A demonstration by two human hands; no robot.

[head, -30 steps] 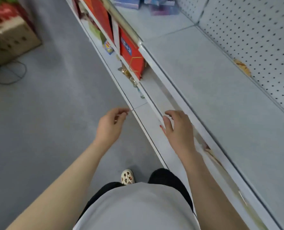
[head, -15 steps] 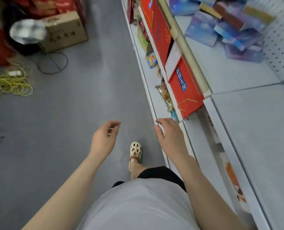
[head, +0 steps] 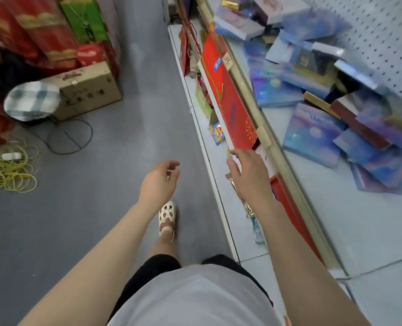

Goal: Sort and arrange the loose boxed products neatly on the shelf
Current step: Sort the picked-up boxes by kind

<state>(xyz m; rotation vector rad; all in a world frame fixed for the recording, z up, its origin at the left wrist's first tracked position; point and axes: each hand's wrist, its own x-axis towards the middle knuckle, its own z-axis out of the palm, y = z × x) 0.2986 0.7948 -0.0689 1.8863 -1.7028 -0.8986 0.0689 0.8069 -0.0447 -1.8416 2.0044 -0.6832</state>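
A jumbled heap of blue and purple boxed products lies on the white upper shelf at the right, against the pegboard back. Red flat boxes stand on edge on the shelf below. My right hand hovers in front of the shelf's front rail, fingers relaxed and holding nothing. My left hand hangs over the grey aisle floor, fingers loosely curled, empty.
A cardboard box and red and green gift packages stand on the floor at the left. Near them are a coil of yellow cable and a checked cushion. Snack packets lie on the lowest shelf.
I have walked along the aisle, so the heap of blue boxes has come into view on the upper shelf. Both hands stay empty; the right has left the lower shelf edge.
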